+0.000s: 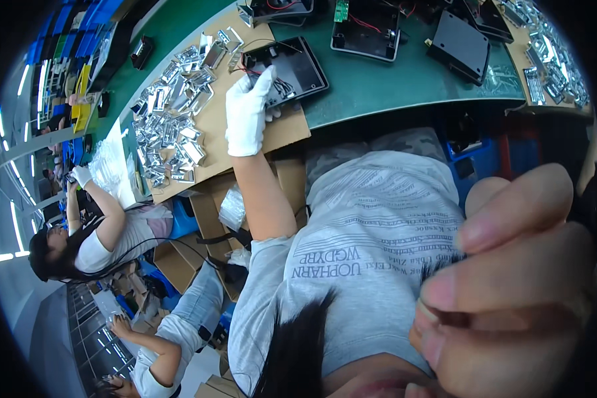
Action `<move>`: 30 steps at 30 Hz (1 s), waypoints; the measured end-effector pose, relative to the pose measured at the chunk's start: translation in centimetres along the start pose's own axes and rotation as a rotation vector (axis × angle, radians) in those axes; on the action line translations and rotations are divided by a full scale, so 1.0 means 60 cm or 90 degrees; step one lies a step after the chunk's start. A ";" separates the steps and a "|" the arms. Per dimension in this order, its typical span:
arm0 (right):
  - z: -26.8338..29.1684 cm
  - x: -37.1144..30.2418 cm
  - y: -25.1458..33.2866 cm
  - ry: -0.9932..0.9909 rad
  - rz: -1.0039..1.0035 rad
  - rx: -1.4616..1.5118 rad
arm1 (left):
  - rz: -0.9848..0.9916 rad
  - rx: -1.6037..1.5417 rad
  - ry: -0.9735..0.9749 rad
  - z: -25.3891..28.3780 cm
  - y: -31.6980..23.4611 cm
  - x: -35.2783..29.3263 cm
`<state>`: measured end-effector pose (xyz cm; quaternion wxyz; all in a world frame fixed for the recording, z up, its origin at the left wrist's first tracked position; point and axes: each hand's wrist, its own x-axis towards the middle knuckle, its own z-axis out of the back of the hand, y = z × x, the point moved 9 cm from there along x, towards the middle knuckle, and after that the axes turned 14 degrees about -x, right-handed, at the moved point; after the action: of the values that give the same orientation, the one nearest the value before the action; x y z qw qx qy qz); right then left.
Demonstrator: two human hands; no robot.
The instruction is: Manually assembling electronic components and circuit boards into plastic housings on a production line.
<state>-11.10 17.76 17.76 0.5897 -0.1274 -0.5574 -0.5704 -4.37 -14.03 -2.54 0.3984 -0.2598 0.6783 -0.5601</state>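
Observation:
My left hand (247, 118), in a white glove, grips the near left side of a black plastic casing (297, 66). Its thumb lies over the casing's inner side, where thin red and dark wires (282, 89) run. The casing sits tilted above a sheet of brown cardboard (290, 126) at the bench edge. Very large and close at the lower right is my bare right hand (517, 292), raised away from the bench. Its fingers are curled in, and whatever they may hold is hidden.
Shiny metal brackets (179, 113) are heaped left of the casing, more (554, 66) at the far right. Other black casings (365, 33) lie on the green bench (351, 103), one closed-looking casing (461, 46) among them. Cardboard boxes (209, 205) stand below. Two people (106, 232) work at left.

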 end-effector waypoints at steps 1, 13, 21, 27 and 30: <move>0.035 -0.028 0.007 0.001 -0.005 -0.010 | 0.001 -0.003 0.010 -0.002 0.000 -0.006; 0.058 -0.085 0.094 0.002 -0.014 -0.092 | -0.035 -0.008 0.006 -0.006 -0.004 -0.006; 0.161 -0.147 -0.085 0.043 -0.002 -0.148 | -0.032 -0.015 -0.015 0.014 -0.007 -0.014; -0.065 0.050 -0.039 0.048 0.030 -0.226 | 0.008 0.033 -0.015 -0.015 0.000 -0.008; -0.091 0.027 -0.066 0.092 0.109 -0.269 | -0.014 -0.004 -0.022 -0.004 -0.002 -0.016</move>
<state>-11.97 11.34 15.27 0.6345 -0.2536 -0.3691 -0.6300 -4.04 -13.17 -2.19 0.4030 -0.2784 0.6703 -0.5574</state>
